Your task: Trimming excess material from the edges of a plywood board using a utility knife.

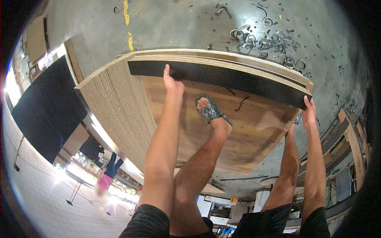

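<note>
A long, narrow black-faced board (214, 77) with a pale chipboard edge spans the space in front of me, across the far part of a stack. My left hand (174, 84) grips its near edge toward the left end, thumb lying on the black face and the other fingers hidden. At the right end, my right hand (309, 110) has its fingers closed round the corner. Beneath lies a wood-grain panel (238, 139), with two thin black strips on it. One sandalled foot (212, 111) rests on this panel, between my arms.
A stack of chipboard panels (115, 103) shows its layered edges at the left. Curled black offcuts (254, 41) litter the concrete floor (178, 27) beyond. Long boards (351, 135) lie at the right. Another person (107, 178) is in the distance at lower left.
</note>
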`<control>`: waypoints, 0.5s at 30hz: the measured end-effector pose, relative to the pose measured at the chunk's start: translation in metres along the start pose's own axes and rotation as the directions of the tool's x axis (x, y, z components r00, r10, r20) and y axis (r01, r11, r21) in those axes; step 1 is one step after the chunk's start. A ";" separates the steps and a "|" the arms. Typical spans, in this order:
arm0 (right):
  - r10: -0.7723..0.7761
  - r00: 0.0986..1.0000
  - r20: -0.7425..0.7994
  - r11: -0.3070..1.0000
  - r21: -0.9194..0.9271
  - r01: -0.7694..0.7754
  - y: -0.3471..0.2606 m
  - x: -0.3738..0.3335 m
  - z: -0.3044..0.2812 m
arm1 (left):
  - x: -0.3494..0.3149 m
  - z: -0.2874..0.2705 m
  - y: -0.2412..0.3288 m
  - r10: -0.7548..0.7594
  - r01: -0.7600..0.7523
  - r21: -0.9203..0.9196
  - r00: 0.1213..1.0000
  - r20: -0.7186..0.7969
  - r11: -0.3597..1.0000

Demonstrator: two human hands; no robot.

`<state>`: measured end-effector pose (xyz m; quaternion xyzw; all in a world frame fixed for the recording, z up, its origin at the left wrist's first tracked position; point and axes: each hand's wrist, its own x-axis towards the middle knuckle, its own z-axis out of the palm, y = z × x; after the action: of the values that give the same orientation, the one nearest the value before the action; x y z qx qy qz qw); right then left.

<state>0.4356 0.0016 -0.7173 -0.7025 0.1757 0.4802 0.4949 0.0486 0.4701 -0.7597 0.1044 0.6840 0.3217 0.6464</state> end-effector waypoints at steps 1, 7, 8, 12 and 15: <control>0.000 1.000 -0.004 1.000 0.000 0.000 -0.003 0.002 -0.001 | 0.000 0.001 -0.001 0.009 -0.009 0.013 1.000 -0.016 1.000; -0.001 0.999 0.033 1.000 -0.012 0.001 -0.013 0.010 0.005 | 0.013 -0.003 0.007 0.026 -0.024 0.022 0.997 -0.067 0.999; -0.008 0.999 0.032 1.000 -0.021 0.009 -0.012 0.011 0.004 | 0.014 -0.002 0.007 0.034 -0.033 0.010 0.997 -0.073 0.999; -0.006 1.000 0.025 0.997 -0.081 0.007 -0.015 0.015 -0.016 | -0.012 0.011 -0.019 0.004 -0.003 -0.020 0.998 0.070 1.000; -0.181 0.980 0.085 0.859 -0.471 0.200 -0.028 0.029 -0.029 | -0.064 0.030 -0.071 -0.120 0.125 0.109 0.991 -0.056 0.986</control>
<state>0.4839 -0.0043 -0.7258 -0.8075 -0.0277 0.4704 0.3547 0.1053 0.3880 -0.7470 0.0902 0.7217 0.2451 0.6410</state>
